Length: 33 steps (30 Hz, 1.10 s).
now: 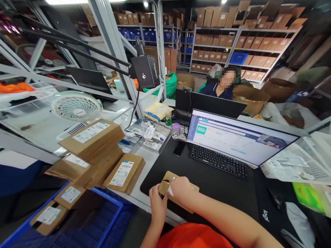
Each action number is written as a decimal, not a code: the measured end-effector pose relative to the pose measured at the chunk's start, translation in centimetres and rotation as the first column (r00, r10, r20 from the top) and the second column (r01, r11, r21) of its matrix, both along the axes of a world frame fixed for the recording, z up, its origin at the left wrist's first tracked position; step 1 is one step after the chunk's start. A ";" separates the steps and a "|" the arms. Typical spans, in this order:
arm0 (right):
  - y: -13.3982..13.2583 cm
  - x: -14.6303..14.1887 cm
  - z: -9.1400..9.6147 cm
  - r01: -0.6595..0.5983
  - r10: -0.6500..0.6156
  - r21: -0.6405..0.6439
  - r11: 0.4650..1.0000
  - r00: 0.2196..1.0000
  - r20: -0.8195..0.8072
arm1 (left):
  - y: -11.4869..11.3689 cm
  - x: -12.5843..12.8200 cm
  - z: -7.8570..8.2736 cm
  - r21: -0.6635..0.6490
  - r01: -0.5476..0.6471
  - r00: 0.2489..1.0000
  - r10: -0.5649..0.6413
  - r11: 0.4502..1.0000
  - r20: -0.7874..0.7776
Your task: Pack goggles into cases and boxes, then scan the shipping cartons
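Note:
A small brown cardboard box (163, 187) with a white label lies at the front of the black desk mat, a dark gap showing at its left end. My left hand (157, 201) pinches that end between thumb and fingers. Across the top of the box rests my right hand (182, 188), its fingers curled closed. The right fingertips and whatever they hold are hidden. Beyond the box are a black keyboard (218, 161), a lit monitor (232, 137) and a dark phone (179, 148).
Labelled cardboard boxes (90, 141) are stacked at left, above a blue crate (107, 220) holding more. A grey tray (155, 137) of small items and a fan (77, 107) stand behind. White baskets (297, 163) and a mouse (276, 199) are at right. A person (219, 86) sits behind the screens.

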State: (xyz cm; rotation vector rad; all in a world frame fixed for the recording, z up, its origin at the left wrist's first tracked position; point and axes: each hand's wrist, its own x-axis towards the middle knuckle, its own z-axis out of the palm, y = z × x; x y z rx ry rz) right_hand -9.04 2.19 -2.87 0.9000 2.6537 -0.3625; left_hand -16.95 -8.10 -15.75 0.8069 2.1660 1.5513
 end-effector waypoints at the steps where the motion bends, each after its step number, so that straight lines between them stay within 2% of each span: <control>1: -0.3 -0.1 0.1 0.003 -0.003 0.002 1.000 1.000 0.005 | 0.1 -0.1 0.0 -0.007 0.000 1.000 0.000 1.000 -0.003; 4: -1.1 0.2 0.5 0.007 -0.007 0.010 1.000 1.000 0.018 | 0.3 -0.2 0.1 -0.012 -0.010 0.999 0.009 1.000 -0.032; 10: -1.5 2.7 1.5 0.014 -0.015 0.017 1.000 0.998 0.065 | 0.6 -0.4 0.1 -0.008 -0.015 0.999 0.015 1.000 -0.034; 17: -2.2 4.4 1.7 0.048 -0.052 0.032 0.998 0.989 0.136 | 0.8 -0.5 0.0 -0.012 0.004 0.997 -0.005 1.000 -0.071; 22: -2.4 6.7 2.0 0.075 -0.080 0.032 0.997 0.980 0.183 | 1.0 -0.8 -0.3 -0.064 0.021 0.996 -0.027 0.998 -0.085; 26: -2.5 9.8 2.5 0.133 -0.138 0.041 0.990 0.966 0.217 | 1.4 -1.1 -0.1 -0.094 0.036 0.994 -0.045 0.995 -0.097; 30: -1.9 14.9 3.2 0.196 -0.202 0.048 0.979 0.947 0.248 | 1.7 -1.8 0.3 -0.139 0.078 0.991 -0.092 0.987 -0.099; 33: -0.8 19.0 2.8 0.319 -0.318 0.019 0.948 0.936 0.152 | 1.9 -2.4 0.4 -0.188 0.114 0.989 -0.130 0.976 -0.077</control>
